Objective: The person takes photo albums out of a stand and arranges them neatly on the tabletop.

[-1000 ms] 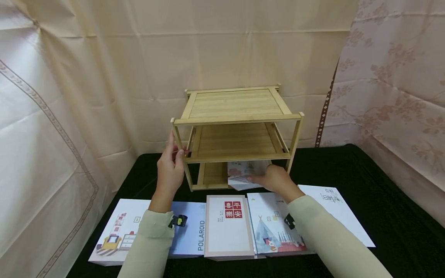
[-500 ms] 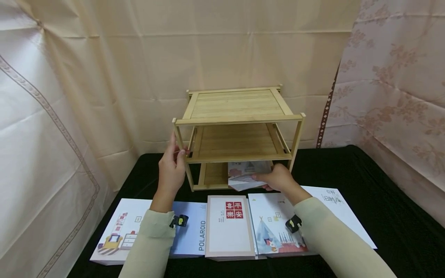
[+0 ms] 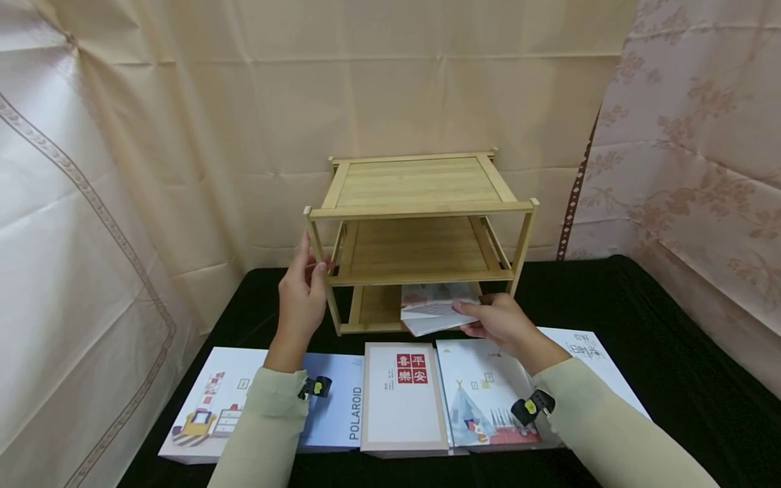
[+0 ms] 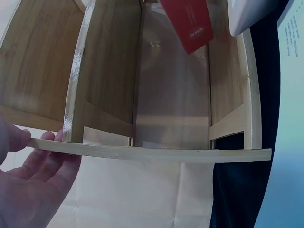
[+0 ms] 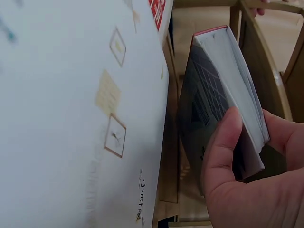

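A three-tier bamboo rack [image 3: 421, 183] stands at the back of the table. At its front left post, my left hand [image 3: 300, 301] grips the wood, thumb on one side and fingers on the other. My right hand [image 3: 503, 322] pinches a thick book [image 3: 436, 320] at the front of the bottom tier. That book is tilted, its far part lying under the middle tier. Up close in the right wrist view, the thumb presses one cover, fingers lie behind the other, and white page edges [image 5: 232, 71] face the camera. Part of a red cover [image 4: 190, 23] shows in the left wrist view.
Several books lie in a row before the rack: one with a yellow chair [image 3: 198, 423], a blue POLAROID book [image 3: 342, 407], one with red characters [image 3: 403, 413], one with a tent [image 3: 466, 413], and a white one [image 3: 610, 379]. Curtains hang behind and beside the black-covered table [image 3: 671, 379].
My right hand has drawn back toward me and to the right, and the book it holds has tilted to show more of its page edges. The left hand keeps its grip on the post.
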{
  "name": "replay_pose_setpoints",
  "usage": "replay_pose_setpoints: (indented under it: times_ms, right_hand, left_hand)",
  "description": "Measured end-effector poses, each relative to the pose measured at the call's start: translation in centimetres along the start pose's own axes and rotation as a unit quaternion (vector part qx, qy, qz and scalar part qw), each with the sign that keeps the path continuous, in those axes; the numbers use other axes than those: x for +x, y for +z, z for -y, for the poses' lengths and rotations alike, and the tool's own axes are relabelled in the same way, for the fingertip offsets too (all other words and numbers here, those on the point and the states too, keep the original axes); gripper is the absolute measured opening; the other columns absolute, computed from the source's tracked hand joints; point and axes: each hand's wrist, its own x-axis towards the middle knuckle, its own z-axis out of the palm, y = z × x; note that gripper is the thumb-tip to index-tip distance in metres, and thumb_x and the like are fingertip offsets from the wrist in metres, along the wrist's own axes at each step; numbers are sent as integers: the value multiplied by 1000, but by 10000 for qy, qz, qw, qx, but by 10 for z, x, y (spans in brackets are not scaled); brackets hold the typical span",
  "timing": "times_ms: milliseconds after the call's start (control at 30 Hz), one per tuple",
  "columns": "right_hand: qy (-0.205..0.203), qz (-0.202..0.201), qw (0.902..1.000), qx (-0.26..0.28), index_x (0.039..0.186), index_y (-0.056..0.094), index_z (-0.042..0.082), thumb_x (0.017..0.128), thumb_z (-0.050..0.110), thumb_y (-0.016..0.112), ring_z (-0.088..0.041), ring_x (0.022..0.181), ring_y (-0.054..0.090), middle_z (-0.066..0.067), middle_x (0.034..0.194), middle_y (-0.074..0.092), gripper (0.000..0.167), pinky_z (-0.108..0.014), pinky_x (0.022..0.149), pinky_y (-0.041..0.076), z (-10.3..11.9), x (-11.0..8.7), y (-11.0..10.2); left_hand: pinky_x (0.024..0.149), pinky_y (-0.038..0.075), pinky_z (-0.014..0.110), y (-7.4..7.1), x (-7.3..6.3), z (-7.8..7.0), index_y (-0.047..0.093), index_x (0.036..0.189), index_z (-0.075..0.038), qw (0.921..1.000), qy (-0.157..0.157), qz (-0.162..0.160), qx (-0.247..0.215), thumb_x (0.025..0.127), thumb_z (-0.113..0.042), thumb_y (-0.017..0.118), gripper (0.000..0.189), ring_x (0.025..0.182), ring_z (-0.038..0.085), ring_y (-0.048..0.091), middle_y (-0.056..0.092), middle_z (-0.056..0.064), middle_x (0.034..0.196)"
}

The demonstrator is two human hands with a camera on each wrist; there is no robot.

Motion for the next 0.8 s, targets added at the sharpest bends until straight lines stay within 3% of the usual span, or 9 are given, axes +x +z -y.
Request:
replay_pose_setpoints:
  times_ms: [233,467,633,800]
  right_hand:
    - [189,-228,9995,-142,157,25,-7,95,33,77,-16,86,70,-24,133,59,91,-27,79,63,4,-22,-9]
    - [267,-97,9990,-340,160,20,-4,94,37,77,-25,93,73,-22,127,66,96,-29,80,63,6,-49,-23]
    - [296,29,9986,-431,161,18,-3,94,39,76,-26,94,72,-19,123,68,97,-31,80,63,3,-69,-33]
    - [257,182,9982,-516,159,21,-4,97,39,73,-23,93,71,-16,121,69,92,-30,79,63,-1,-89,-45]
  left_hand:
    - [100,58,42,4,1,0,20,164,-41,9995,255,-163,-134,108,-7,51,73,119,27,69,67,12,129]
    - [95,60,50,6,0,-1,25,165,-33,9960,657,-610,-39,105,1,53,75,122,33,67,59,19,136]
    - [91,61,51,8,0,0,27,165,-24,9880,1189,-780,596,101,6,54,76,120,35,64,54,24,138]
    - [99,58,51,11,0,2,23,166,-17,9761,1571,-682,1339,98,12,52,79,123,37,60,49,26,139]
